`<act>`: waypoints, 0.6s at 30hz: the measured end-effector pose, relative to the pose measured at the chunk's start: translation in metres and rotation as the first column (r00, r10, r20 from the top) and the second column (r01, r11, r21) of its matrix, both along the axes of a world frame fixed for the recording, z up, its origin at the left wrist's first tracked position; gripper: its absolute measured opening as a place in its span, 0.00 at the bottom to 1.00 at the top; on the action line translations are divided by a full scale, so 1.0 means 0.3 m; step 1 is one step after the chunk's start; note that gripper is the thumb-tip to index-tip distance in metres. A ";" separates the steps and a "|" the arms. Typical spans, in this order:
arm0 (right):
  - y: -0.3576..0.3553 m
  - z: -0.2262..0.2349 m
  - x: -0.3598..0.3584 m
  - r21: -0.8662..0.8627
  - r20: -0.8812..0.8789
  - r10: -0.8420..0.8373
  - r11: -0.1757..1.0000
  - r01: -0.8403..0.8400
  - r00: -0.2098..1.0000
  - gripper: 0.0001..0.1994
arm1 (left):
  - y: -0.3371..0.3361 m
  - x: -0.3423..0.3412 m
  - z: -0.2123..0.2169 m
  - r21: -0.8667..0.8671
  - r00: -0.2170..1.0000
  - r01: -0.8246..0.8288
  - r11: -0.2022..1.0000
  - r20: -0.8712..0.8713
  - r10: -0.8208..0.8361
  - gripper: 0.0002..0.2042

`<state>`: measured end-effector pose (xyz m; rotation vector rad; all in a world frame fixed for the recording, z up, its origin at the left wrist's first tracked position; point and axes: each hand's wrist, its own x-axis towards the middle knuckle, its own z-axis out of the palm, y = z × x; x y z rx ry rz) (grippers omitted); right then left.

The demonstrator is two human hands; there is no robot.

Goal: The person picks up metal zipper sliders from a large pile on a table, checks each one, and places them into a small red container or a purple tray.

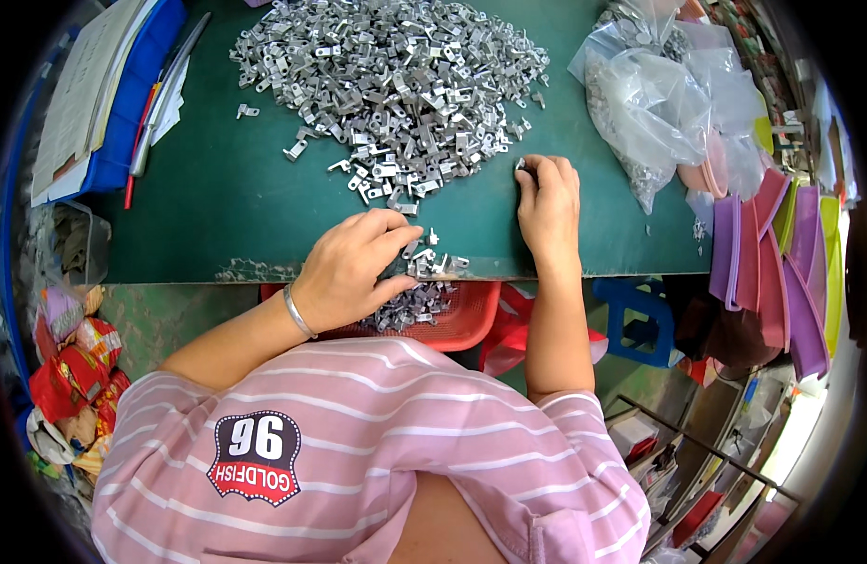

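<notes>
The loose metal pieces [433,237] lie at the near edge of the green table [226,211], just beside the left hand [356,261], whose thumb and forefinger are apart and curve around some of them. The right hand [554,202] rests farther right, its thumb and fingertips together on what seems one small piece [521,164]; only little of it shows. To handle these well, I think, fingertips should move lightly and gather few at a time, because bent corners may catch each other. Each piece looks like hard grey metal, flat, bent, with a hole in many. Below the edge, a red plastic basket [492,315] holds more. Beyond the hands spreads a big rough heap [405,80]; to its right are soft, wrinkled, clear plastic bags [649,108].
</notes>
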<state>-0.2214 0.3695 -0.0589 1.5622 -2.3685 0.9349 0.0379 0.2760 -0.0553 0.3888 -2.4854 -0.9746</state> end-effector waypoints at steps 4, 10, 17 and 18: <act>0.010 0.017 0.038 0.059 0.146 -0.008 0.998 -0.001 0.989 0.04 | 0.003 0.005 0.003 0.000 1.000 0.003 1.000 0.013 -0.003 0.26; 0.016 0.038 0.105 0.052 0.126 0.173 0.982 -0.181 0.977 0.08 | -0.003 0.006 0.000 0.005 1.000 -0.002 1.000 0.009 0.002 0.28; 0.066 0.026 0.151 -0.050 0.824 0.101 0.993 -0.106 0.557 0.07 | 0.001 -0.002 0.001 0.013 1.000 0.001 1.000 -0.002 -0.001 0.27; 0.067 0.039 0.163 -0.167 0.940 0.181 0.983 -0.070 0.290 0.08 | 0.001 -0.002 0.004 0.011 1.000 0.010 1.000 -0.001 -0.010 0.27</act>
